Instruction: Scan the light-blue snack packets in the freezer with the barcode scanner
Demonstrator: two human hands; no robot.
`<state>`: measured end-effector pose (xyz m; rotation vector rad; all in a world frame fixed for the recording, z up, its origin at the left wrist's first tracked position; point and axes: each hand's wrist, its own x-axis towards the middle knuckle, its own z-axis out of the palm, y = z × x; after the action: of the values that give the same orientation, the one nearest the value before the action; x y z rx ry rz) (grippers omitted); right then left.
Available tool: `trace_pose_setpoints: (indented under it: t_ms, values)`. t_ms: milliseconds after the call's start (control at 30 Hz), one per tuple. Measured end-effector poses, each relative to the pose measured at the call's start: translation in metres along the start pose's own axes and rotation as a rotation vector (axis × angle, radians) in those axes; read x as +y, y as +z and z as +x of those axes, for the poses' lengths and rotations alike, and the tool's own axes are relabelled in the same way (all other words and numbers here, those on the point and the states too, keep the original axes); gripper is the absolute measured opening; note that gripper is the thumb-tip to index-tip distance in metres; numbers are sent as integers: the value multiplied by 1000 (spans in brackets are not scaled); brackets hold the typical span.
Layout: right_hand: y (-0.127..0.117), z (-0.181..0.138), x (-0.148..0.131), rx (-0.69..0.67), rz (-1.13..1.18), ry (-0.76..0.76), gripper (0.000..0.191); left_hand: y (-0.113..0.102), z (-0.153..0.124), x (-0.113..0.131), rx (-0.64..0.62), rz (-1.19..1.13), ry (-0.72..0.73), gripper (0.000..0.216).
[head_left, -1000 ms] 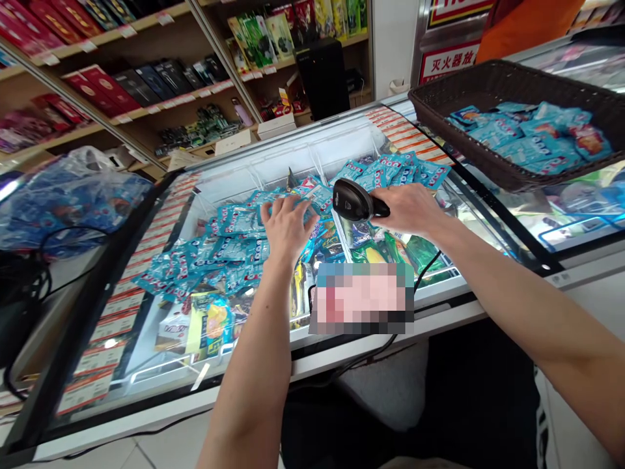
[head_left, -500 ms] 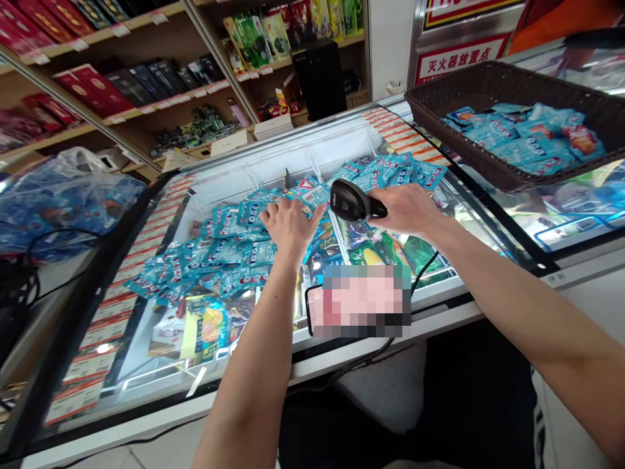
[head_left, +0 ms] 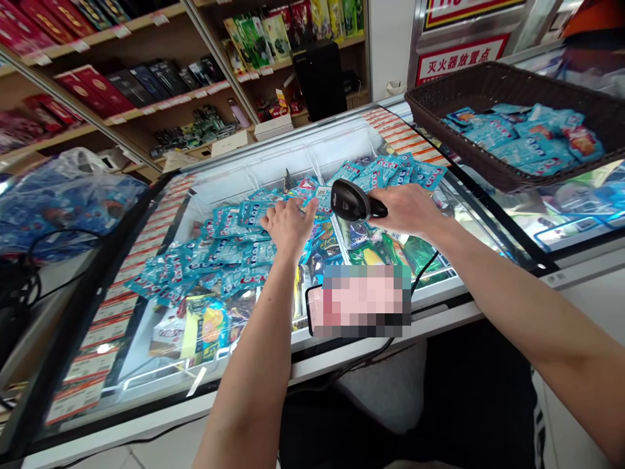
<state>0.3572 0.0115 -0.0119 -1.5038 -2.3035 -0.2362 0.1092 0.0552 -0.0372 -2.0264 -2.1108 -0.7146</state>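
Note:
My right hand [head_left: 407, 208] grips a black barcode scanner [head_left: 354, 200], its head pointing left over the glass lid of a chest freezer [head_left: 273, 166]. A cable [head_left: 424, 264] runs from the scanner down past the freezer edge. My left hand [head_left: 289, 225] rests with fingers stretched on a heap of small blue snack packets [head_left: 215, 251] spread over the glass, fingertips touching a packet with a white barcode label [head_left: 319, 193] just left of the scanner head. More blue packets [head_left: 390, 170] lie beyond the scanner.
A dark woven basket [head_left: 493, 85] with more blue packets stands at the upper right on another freezer. A blue plastic bag [head_left: 63, 202] lies at the left. Shelves of boxed goods [head_left: 122, 78] line the back. A phone with a blurred screen [head_left: 361, 301] lies at the freezer's near edge.
My left hand shifted slightly right across the packets toward the labelled packet by the scanner head. The scanner hand has barely moved.

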Motion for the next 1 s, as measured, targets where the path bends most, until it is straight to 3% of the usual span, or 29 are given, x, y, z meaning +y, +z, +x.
trace_pose_setpoints:
  t_ms: [200,333,467,600,767,1000]
  values:
    - [2,0,2,12,-2,-4,33,2,5,-1,-74,5,31,54]
    - [3,0,2,18,0,-16,32,3,15,-17,-74,-204,-59,56]
    - [2,0,0,-3,-4,-19,32,0,15,-31,-26,-463,36,45]
    - [-1,-2,-3,-22,-7,-32,35,-2,13,-38,37,-584,68,53]
    - [-1,-2,-4,-3,2,-41,34,-5,15,-37,55,-634,68,20]
    - [-1,-1,-4,3,-1,-53,34,-13,14,-31,78,-614,117,14]
